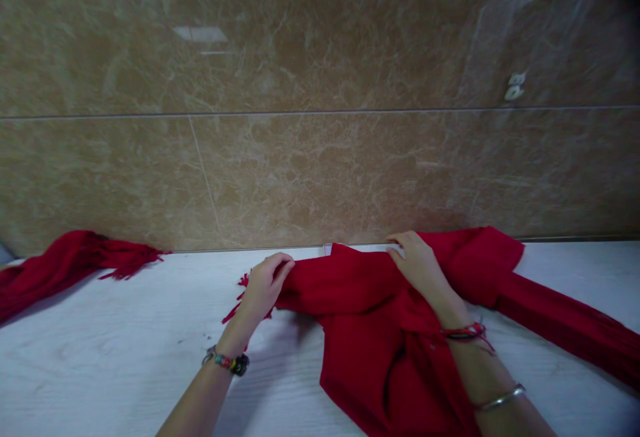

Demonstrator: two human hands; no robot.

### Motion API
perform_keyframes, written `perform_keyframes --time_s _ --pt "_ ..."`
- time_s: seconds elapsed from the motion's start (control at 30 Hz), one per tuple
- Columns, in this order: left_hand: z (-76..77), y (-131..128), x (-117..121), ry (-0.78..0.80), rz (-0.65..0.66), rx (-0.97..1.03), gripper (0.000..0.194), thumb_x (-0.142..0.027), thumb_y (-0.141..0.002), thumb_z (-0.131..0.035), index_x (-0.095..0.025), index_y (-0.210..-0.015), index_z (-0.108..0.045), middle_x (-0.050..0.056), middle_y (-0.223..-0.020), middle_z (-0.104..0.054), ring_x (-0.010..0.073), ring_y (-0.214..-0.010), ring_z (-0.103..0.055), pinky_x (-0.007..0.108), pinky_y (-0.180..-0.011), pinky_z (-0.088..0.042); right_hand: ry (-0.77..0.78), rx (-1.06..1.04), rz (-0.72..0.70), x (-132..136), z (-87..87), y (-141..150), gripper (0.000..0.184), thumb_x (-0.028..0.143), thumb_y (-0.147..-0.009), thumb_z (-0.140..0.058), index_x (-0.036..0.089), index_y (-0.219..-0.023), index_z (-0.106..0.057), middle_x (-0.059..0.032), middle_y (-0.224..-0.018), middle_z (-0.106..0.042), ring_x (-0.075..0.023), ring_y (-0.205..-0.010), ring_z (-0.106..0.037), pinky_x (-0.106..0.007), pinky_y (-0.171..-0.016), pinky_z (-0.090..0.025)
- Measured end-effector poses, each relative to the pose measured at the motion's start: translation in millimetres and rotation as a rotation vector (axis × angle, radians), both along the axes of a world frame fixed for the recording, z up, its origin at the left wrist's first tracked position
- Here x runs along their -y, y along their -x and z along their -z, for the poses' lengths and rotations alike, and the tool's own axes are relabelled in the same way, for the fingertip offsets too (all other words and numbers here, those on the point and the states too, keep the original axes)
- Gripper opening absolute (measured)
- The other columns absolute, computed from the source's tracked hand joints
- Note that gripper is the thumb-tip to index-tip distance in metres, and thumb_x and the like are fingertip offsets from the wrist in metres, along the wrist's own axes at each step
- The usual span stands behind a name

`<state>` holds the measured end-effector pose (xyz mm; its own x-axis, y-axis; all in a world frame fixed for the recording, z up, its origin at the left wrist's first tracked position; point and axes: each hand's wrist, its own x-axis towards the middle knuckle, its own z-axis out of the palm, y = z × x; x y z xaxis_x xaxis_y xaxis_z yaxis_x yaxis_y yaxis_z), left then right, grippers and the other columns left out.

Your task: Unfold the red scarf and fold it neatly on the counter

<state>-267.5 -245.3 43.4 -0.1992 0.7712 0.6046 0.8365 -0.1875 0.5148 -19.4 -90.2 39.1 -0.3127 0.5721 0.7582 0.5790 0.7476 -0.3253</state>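
Note:
A red scarf [345,284] lies bunched and partly folded on the white tabletop, with its lower part spreading toward me. My left hand [267,280] is closed on its left end, thumb and fingers pinching the cloth, and fringe strands stick out beside the wrist. My right hand [417,267] rests on the upper edge of the same cloth, its fingers stretched to the left and the thumb apart. Under the right forearm the fabric is loosely creased. Further right, a folded red strip [565,324] runs out of view; whether it is the same piece I cannot tell.
Another red fringed scarf [75,264] lies at the far left. The white table [165,357] meets a brown marbled tile wall [320,170] along its back edge. A small pale tag [327,249] peeks out behind the scarf. A white fixture [515,87] shows on the wall.

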Motion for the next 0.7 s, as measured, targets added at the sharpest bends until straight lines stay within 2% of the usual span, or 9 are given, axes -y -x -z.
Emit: perform_keyframes --time_s 0.03,0.13,0.23,0.37,0.47,0.53,0.6,0.7 --pt "0.1 -2 0 -0.004 0.011 -0.017 0.018 -0.030 -0.082 -0.042 -0.019 -0.076 -0.055 0.001 -0.076 -0.062 0.0149 -0.072 -0.056 0.026 -0.070 -0.042 -0.033 -0.008 -0.039 9 -0.7 8 0.018 0.026 -0.077 -0.050 0.019 -0.089 -0.060 -0.0095 -0.090 -0.058 -0.0239 -0.087 -0.053 -0.040 -0.076 -0.041" --pt "-1.3 -10 3 -0.033 0.076 -0.083 0.018 -0.027 -0.083 -0.042 -0.019 -0.074 -0.056 0.002 -0.073 -0.061 0.0145 -0.070 -0.055 0.025 -0.068 -0.042 -0.053 0.030 -0.331 45 -3.3 37 0.029 0.027 -0.078 -0.053 0.020 -0.106 -0.056 -0.0105 -0.105 -0.055 -0.0241 -0.101 -0.048 -0.042 -0.087 -0.038" --pt "-2.8 -19 7 -0.086 0.148 -0.143 0.020 -0.027 -0.084 -0.043 -0.019 -0.075 -0.058 0.002 -0.073 -0.061 0.0143 -0.071 -0.055 0.025 -0.067 -0.042 -0.015 0.101 -0.483 71 -1.6 58 0.025 0.024 -0.078 -0.056 0.022 -0.102 -0.057 -0.0089 -0.106 -0.057 -0.0233 -0.103 -0.048 -0.044 -0.091 -0.033" --pt "-0.5 -21 7 -0.116 0.235 -0.205 0.020 -0.029 -0.085 -0.045 -0.019 -0.078 -0.060 0.002 -0.072 -0.062 0.0144 -0.071 -0.055 0.026 -0.068 -0.041 0.026 0.089 -0.550 74 0.4 63 0.007 0.019 -0.080 -0.054 0.021 -0.085 -0.059 -0.0052 -0.089 -0.062 -0.0200 -0.093 -0.053 -0.043 -0.091 -0.033" --pt "2.1 -18 5 -0.112 0.257 -0.218 0.021 -0.029 -0.086 -0.045 -0.018 -0.078 -0.061 0.003 -0.072 -0.062 0.0143 -0.070 -0.055 0.026 -0.067 -0.041 0.066 0.116 -0.610 71 -1.1 61 0.021 0.023 -0.076 -0.060 0.020 -0.097 -0.057 -0.0066 -0.098 -0.061 -0.0205 -0.099 -0.051 -0.041 -0.090 -0.035" --pt "2.4 -18 5 -0.101 0.256 -0.216 0.021 -0.029 -0.086 -0.044 -0.018 -0.079 -0.061 0.003 -0.073 -0.062 0.0141 -0.071 -0.055 0.026 -0.068 -0.041 0.064 0.153 -0.626 72 -1.7 61 0.017 0.023 -0.077 -0.059 0.021 -0.094 -0.058 -0.0053 -0.094 -0.063 -0.0195 -0.094 -0.053 -0.042 -0.092 -0.033" --pt "1.4 -17 5 -0.069 0.254 -0.215 0.018 -0.028 -0.085 -0.046 -0.018 -0.081 -0.061 0.002 -0.075 -0.063 0.0141 -0.072 -0.055 0.026 -0.070 -0.041 0.036 0.136 -0.614 73 -2.3 61 0.006 0.021 -0.080 -0.054 0.021 -0.082 -0.060 -0.0023 -0.080 -0.064 -0.0172 -0.080 -0.056 -0.042 -0.091 -0.033" --pt "-0.4 -14 5 0.064 0.256 -0.238 0.013 -0.027 -0.082 -0.051 -0.017 -0.083 -0.060 0.002 -0.079 -0.063 0.0150 -0.074 -0.055 0.026 -0.070 -0.041 0.018 -0.069 -0.501 69 -5.2 56 0.013 0.023 -0.083 -0.048 0.020 -0.075 -0.059 -0.0024 -0.074 -0.064 -0.0165 -0.073 -0.057 -0.037 -0.084 -0.039"
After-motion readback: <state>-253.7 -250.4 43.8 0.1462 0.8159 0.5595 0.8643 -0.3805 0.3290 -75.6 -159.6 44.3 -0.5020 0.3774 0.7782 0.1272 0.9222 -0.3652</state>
